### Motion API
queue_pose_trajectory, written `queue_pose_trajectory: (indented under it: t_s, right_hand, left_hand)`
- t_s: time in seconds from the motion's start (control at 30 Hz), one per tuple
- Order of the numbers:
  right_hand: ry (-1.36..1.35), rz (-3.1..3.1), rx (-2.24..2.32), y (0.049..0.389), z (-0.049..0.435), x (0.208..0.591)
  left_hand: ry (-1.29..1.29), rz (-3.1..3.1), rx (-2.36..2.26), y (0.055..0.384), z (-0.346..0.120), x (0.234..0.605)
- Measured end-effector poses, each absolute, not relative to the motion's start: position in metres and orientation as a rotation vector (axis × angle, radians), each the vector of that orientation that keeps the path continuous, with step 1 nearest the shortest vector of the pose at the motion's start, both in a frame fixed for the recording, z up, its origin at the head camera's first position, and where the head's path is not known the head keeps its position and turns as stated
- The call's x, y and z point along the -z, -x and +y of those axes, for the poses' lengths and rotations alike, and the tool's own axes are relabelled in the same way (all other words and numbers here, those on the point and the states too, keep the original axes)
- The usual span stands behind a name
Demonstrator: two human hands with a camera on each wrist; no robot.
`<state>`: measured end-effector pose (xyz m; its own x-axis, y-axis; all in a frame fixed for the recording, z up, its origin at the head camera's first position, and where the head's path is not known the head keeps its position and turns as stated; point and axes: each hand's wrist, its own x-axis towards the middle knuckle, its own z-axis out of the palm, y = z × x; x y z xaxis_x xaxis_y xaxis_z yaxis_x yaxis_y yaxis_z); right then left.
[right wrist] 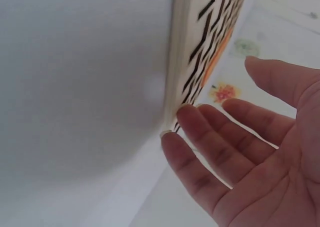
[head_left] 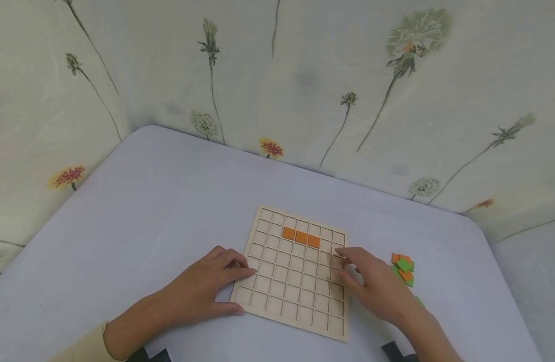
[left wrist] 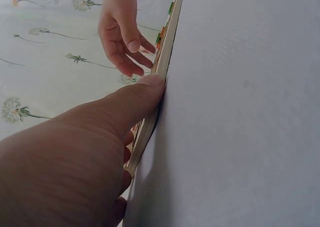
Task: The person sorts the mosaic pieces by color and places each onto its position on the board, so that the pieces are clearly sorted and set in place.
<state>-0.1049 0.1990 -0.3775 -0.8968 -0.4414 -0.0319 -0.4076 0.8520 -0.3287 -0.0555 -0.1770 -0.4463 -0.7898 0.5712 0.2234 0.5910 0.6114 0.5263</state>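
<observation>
A square wooden grid board (head_left: pixel 292 277) lies on the table with three orange tiles (head_left: pixel 301 237) side by side in a row near its far end. My left hand (head_left: pixel 200 284) holds the board by its left side. Its thumb presses the near-left edge and the other fingertips rest along the rim; the left wrist view shows the thumb (left wrist: pixel 142 89) against the board's side. Over the right edge is my right hand (head_left: pixel 372 284), fingers loosely bent and apart. In the right wrist view nothing lies between the fingers (right wrist: pixel 195 172) and thumb.
Right of the board sits a small heap of orange and green tiles (head_left: pixel 404 265), with another green tile (head_left: pixel 419 300) partly hidden by the right wrist. A white cloth (head_left: pixel 169 201) covers the table. Behind it hangs a flower-printed curtain (head_left: pixel 304 80). Dark straps (head_left: pixel 392 350) show near the bottom.
</observation>
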Motion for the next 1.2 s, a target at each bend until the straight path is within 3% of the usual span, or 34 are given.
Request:
queue_pose_trajectory:
  t_s: [1.2]
  right_hand:
    - [0.502, 3.009, 0.324, 0.093, 0.269, 0.377]
  left_hand:
    - [0.996, -2.817, 0.912, 0.055, -0.176, 0.445]
